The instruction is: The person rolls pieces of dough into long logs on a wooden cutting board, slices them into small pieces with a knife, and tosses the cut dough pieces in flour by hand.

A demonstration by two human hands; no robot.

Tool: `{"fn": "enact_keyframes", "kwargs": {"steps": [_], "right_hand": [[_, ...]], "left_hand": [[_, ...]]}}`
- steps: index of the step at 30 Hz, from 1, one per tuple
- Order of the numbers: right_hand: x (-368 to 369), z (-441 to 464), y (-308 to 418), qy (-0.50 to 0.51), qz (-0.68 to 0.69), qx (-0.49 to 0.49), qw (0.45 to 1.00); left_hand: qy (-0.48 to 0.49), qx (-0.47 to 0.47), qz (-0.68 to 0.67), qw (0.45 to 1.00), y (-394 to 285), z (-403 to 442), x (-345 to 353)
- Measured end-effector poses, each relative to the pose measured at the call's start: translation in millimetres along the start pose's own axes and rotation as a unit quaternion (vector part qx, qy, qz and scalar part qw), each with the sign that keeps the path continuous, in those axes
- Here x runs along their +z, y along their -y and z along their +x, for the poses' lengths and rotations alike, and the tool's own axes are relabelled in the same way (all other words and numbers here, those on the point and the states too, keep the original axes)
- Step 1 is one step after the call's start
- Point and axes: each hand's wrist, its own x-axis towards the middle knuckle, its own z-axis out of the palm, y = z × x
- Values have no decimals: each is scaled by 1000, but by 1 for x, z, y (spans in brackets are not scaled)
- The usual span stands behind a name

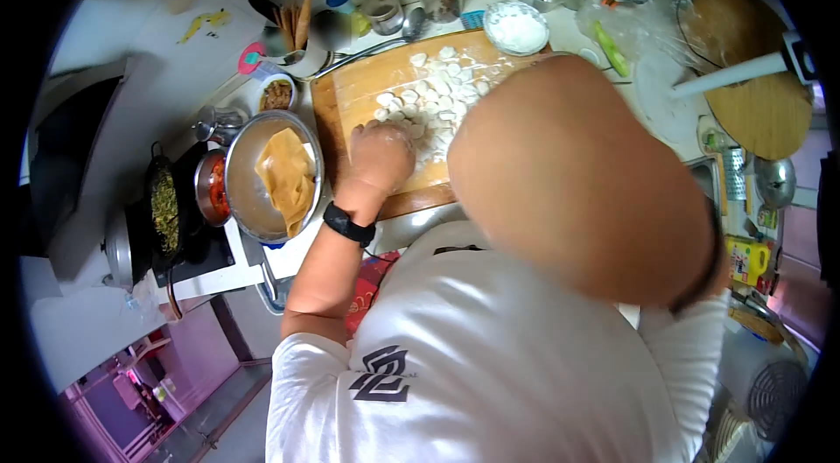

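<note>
My left hand (381, 155), dusted with flour and with a black band at its wrist, rests on the left part of a wooden board (336, 95). Its fingers are curled under, beside small white dough pieces (442, 97); whatever they hold is hidden. The dough pieces lie scattered in loose flour. A large, blurred part of my raised right arm (577, 174) fills the view close to the camera and covers the board's right side. My right hand itself does not show.
A metal bowl (231, 172) holding a folded tan sheet stands left of the board. Farther left are a pan of chopped greens (164, 205) and a bowl of red food (213, 187). A bowl of white flour (516, 28) sits at the board's back edge, near jars and ladles.
</note>
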Motion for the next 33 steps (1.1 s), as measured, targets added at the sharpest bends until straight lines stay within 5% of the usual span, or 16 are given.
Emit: {"fn": "enact_keyframes", "kwargs": {"steps": [5, 11, 24, 27, 30, 33], "right_hand": [[4, -1, -15, 178, 102, 3, 979], [39, -19, -28, 258, 190, 40, 946], [77, -60, -12, 241, 285, 101, 922], [82, -67, -7, 240, 301, 103, 917], [93, -57, -15, 235, 300, 93, 920], [116, -40, -29, 224, 290, 103, 925]], "left_hand": [[42, -7, -53, 998, -5, -8, 1], [-10, 15, -73, 997, -7, -14, 16], [51, 22, -21, 998, -11, 5, 39], [-37, 82, -85, 992, -22, 5, 30], [9, 41, 0, 999, -16, 12, 59], [14, 34, -51, 998, -29, 11, 30]]}}
